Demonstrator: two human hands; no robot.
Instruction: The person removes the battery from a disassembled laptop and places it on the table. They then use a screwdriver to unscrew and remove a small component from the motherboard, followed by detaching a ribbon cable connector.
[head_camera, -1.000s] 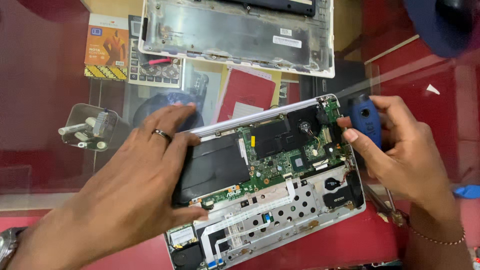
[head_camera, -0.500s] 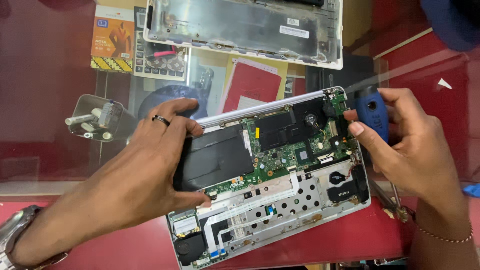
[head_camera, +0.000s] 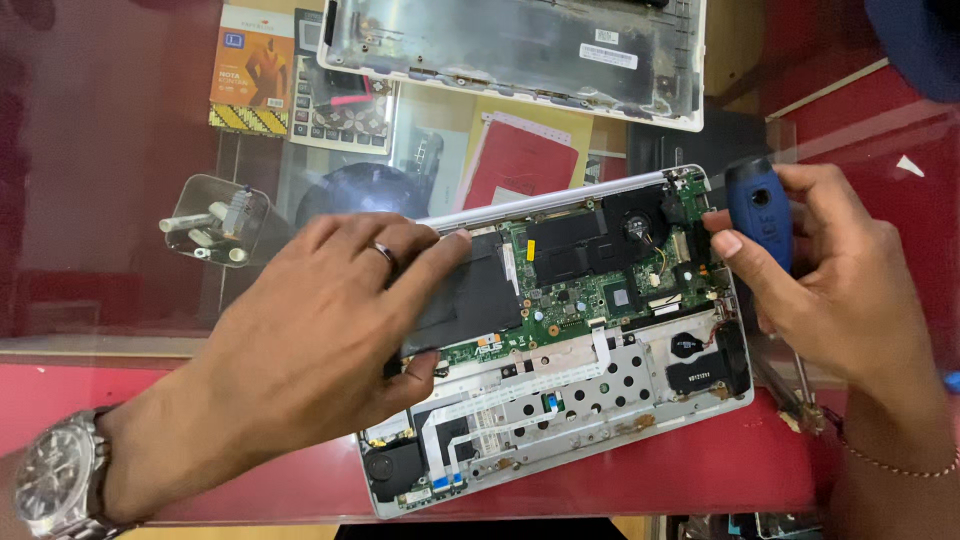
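1. Down on the glass tabletop (head_camera: 110, 150) sits an opened laptop (head_camera: 570, 350), its bottom cover off and its insides facing up, tilted so the hinge edge runs up toward the right.
2. Left hand (head_camera: 330, 340) lies flat across the laptop's left half, fingers spread and pressed on the black battery (head_camera: 480, 295), thumb tucked along the lower edge (a ring on one finger, a metal wristwatch (head_camera: 55, 475) at the wrist). It is bracing, not pinching anything.
3. Right hand (head_camera: 840, 270) is at the laptop's upper right corner, its grip wrapped round a screwdriver's blue handle (head_camera: 762, 210), thumb pressed on the near side. The handle points down toward the corner beside the round fan (head_camera: 637, 222); the tip itself is hidden, so I cannot tell what it touches.
4. Green mainboard (head_camera: 590, 290) runs across the middle of the laptop, with white ribbon cables (head_camera: 500, 410) crossing the perforated silver plate (head_camera: 610, 375) below it.
5. Just above the laptop, well apart from both hands, lies the removed bottom cover (head_camera: 500, 50), inner side up.
6. Under the glass show a red booklet (head_camera: 525, 165), an orange card (head_camera: 250, 65) and a calculator (head_camera: 345, 105).
7. Left of the laptop, near the left hand's fingers, stands a small clear container (head_camera: 215, 215) with pale bits inside.
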